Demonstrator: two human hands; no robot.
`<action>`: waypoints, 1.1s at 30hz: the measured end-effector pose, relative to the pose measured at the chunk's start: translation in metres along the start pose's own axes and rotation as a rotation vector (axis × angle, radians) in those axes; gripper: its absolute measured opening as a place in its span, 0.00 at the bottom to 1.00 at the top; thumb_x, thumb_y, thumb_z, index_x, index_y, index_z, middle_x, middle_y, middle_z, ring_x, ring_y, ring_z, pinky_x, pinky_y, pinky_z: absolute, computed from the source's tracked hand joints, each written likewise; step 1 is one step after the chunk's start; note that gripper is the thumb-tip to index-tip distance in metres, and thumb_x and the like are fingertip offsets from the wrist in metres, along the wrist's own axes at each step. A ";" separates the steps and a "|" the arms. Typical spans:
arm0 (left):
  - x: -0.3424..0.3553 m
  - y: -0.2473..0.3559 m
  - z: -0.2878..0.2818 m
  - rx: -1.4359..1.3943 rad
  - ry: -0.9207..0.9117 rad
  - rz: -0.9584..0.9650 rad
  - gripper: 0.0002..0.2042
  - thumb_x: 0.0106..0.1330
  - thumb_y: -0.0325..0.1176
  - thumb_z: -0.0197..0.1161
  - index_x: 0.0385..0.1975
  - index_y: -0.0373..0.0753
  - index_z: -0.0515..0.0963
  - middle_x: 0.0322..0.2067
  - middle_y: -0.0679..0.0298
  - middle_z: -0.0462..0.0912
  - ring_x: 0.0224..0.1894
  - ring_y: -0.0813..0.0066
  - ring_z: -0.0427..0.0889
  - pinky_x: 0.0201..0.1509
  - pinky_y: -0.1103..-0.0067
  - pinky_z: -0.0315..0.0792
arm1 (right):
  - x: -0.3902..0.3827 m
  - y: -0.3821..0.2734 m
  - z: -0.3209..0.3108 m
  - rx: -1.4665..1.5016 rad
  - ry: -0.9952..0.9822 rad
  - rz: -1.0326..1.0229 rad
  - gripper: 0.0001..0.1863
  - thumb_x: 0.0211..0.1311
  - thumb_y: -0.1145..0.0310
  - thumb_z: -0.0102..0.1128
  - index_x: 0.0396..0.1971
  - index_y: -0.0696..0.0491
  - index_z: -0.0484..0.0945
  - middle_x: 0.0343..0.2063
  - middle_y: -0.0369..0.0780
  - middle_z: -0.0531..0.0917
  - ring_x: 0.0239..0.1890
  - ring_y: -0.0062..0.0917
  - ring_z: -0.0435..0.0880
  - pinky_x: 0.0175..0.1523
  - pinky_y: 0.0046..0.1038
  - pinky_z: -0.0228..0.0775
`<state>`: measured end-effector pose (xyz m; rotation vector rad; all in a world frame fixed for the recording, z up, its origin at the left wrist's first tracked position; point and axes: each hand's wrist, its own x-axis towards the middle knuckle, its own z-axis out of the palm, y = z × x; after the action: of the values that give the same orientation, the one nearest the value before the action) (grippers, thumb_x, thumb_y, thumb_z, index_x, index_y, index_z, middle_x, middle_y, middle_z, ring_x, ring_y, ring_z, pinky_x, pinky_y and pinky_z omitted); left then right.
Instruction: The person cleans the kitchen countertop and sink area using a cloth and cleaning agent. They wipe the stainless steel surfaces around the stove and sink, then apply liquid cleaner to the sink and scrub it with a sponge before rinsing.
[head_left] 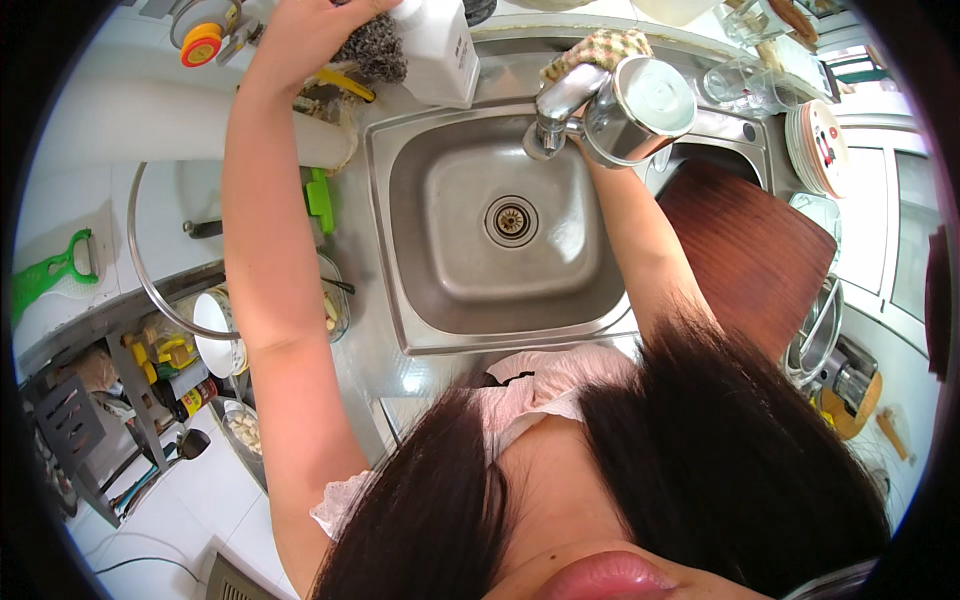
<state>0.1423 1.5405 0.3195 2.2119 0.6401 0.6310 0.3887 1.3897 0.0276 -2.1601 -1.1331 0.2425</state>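
My left hand (312, 38) reaches up to the top edge, its thumb stretched over a grey wire scrubber (376, 52) and toward a white plastic bottle (437, 58). Its other fingers are cut off by the frame, so a grip cannot be made out. My right forearm (632, 225) crosses the sink's right side. The right hand is hidden behind a chrome cylinder with a clear top (650, 100) beside the chrome tap (560, 110). A checked cloth (605, 50) lies just beyond the tap. Below, the steel sink (425, 235) shows its drain (511, 221).
A brown cutting board (745, 250) partly covers the smaller basin at the right. Beyond it stand stacked plates (818, 150) and drinking glasses (745, 85). To the left are a pot lid's metal rim (140, 260), a green peeler (55, 272) and a bowl of pale cloves (243, 428).
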 end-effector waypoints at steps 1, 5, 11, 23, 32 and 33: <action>0.006 -0.002 0.000 0.062 -0.068 -0.007 0.08 0.62 0.31 0.64 0.33 0.32 0.80 0.28 0.68 0.78 0.32 0.82 0.74 0.35 0.81 0.68 | 0.000 0.000 -0.001 0.010 0.000 0.002 0.15 0.66 0.56 0.50 0.35 0.52 0.80 0.30 0.48 0.82 0.34 0.46 0.81 0.43 0.43 0.71; 0.015 -0.017 0.007 -0.002 -0.113 -0.114 0.08 0.62 0.32 0.65 0.38 0.35 0.81 0.29 0.71 0.79 0.32 0.84 0.74 0.36 0.81 0.69 | -0.004 -0.007 -0.003 0.061 0.007 -0.004 0.15 0.66 0.56 0.50 0.35 0.52 0.80 0.30 0.47 0.82 0.34 0.46 0.81 0.43 0.42 0.71; -0.006 0.007 0.021 0.185 0.056 -0.193 0.12 0.61 0.33 0.67 0.40 0.34 0.81 0.32 0.65 0.81 0.32 0.78 0.77 0.38 0.79 0.71 | -0.063 -0.029 -0.007 0.154 0.071 -0.091 0.15 0.66 0.57 0.50 0.35 0.52 0.80 0.30 0.47 0.82 0.34 0.45 0.81 0.43 0.42 0.71; -0.067 -0.015 0.152 0.386 0.588 -0.450 0.64 0.37 0.61 0.77 0.66 0.27 0.45 0.57 0.41 0.62 0.55 0.45 0.72 0.54 0.60 0.72 | -0.093 -0.028 0.012 -0.043 -0.031 -0.214 0.14 0.67 0.57 0.50 0.35 0.52 0.80 0.31 0.46 0.83 0.35 0.44 0.81 0.42 0.41 0.72; -0.051 -0.085 0.130 0.215 0.649 -0.342 0.59 0.42 0.47 0.77 0.70 0.34 0.43 0.60 0.44 0.65 0.54 0.50 0.73 0.55 0.64 0.72 | -0.040 -0.004 0.031 -0.135 -0.066 -0.221 0.14 0.67 0.57 0.50 0.35 0.51 0.80 0.31 0.45 0.83 0.35 0.43 0.82 0.42 0.41 0.72; -0.044 -0.090 0.123 0.191 0.552 -0.283 0.59 0.42 0.47 0.77 0.70 0.37 0.43 0.60 0.47 0.67 0.52 0.53 0.76 0.55 0.66 0.71 | -0.039 0.013 0.025 -0.169 -0.044 -0.194 0.14 0.67 0.57 0.50 0.35 0.51 0.80 0.31 0.45 0.83 0.35 0.43 0.82 0.42 0.41 0.72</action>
<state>0.1614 1.5047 0.1661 2.0571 1.3146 1.0750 0.3622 1.3661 -0.0052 -2.1790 -1.4230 0.1119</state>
